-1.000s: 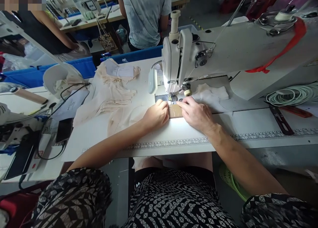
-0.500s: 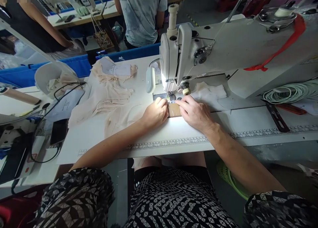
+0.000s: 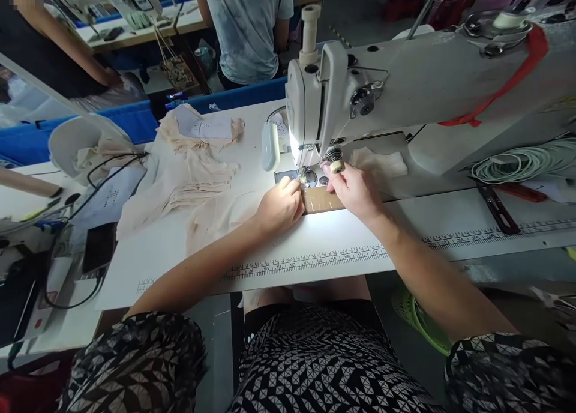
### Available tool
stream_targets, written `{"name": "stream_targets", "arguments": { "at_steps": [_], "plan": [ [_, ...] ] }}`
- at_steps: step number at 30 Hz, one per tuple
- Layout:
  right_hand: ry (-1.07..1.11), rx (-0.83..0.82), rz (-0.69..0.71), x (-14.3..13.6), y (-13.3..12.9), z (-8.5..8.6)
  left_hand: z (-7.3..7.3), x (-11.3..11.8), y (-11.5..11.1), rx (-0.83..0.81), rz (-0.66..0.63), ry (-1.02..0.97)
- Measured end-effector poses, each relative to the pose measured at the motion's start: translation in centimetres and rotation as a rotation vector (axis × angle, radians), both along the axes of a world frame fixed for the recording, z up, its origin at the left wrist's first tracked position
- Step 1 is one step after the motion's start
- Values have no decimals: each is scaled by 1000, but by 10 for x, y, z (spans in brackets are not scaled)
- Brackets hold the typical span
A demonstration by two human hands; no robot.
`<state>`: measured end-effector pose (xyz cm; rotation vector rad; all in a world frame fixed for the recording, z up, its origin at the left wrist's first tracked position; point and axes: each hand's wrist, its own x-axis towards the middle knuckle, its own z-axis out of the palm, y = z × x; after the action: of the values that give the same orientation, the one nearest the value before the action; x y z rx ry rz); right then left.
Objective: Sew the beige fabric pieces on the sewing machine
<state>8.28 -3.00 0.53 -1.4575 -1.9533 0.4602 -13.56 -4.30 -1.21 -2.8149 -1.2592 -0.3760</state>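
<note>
My left hand point(image 3: 281, 208) rests closed at the left of the needle area, its fingers pinched together; what they hold is hidden. Sheer beige fabric point(image 3: 220, 215) lies beside that wrist. The sewing machine point(image 3: 308, 110) stands over the lit metal needle plate point(image 3: 288, 176). To the right, my right hand point(image 3: 360, 191) has its fingers curled just under a cream-tipped tension knob point(image 3: 335, 159). Whether those fingers grip a thread or some small part is not visible. Between the hands lies a brown plate point(image 3: 321, 200) at the machine bed.
Stacked beige pieces point(image 3: 198, 179) and a labelled bundle point(image 3: 202, 126) lie left. A beige scrap point(image 3: 380, 162) sits behind my right hand. Coiled pale cord point(image 3: 517, 164) and a dark-handled tool point(image 3: 499, 209) are at right. A printed ruler point(image 3: 315, 262) runs along the front edge. Two people are beyond.
My right hand has moved up from the needle area toward the tension knob, uncovering more of the brown plate. My left hand stays by the needle. The view has shifted slightly.
</note>
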Motion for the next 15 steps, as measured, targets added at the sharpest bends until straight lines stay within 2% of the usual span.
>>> {"name": "stream_targets", "arguments": {
  "at_steps": [10, 15],
  "plan": [
    [-32, -1, 21, -2, 5, -2, 2, 0, 10, -3, 24, 7],
    [-135, 46, -29, 7, -1, -7, -1, -7, 18, -28, 57, -119]
  ]
}}
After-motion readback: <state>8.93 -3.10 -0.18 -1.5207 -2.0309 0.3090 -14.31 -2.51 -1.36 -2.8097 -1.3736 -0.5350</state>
